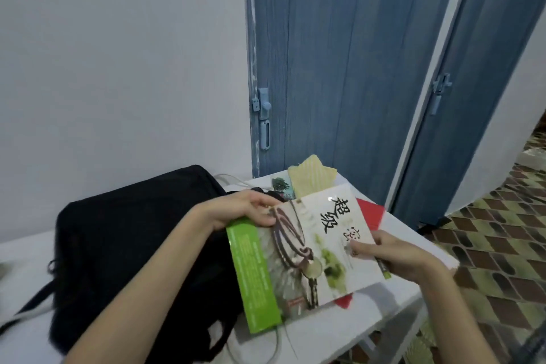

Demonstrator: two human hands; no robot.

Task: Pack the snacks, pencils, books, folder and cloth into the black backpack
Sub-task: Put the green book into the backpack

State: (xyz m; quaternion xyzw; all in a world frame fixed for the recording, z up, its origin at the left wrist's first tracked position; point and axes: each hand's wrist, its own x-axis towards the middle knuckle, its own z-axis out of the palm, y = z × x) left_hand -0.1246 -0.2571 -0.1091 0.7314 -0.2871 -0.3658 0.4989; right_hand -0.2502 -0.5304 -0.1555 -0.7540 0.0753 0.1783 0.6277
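The black backpack (124,233) lies on the white table (26,248) at the left. Both hands hold a white book with a green flap (307,257) above the table, just right of the backpack. My left hand (251,210) grips its far left corner. My right hand (404,257) pinches its right edge, thumb on the cover. A red folder (370,216) lies under the book on the table. Behind it rest a yellow-striped cloth (310,176) and a small pack with a tree picture (282,186).
Blue folding doors (339,68) stand behind the table, and a pale wall (118,53) rises at the left. Patterned floor tiles (487,230) show to the right of the table edge. A white cable (233,180) runs behind the backpack.
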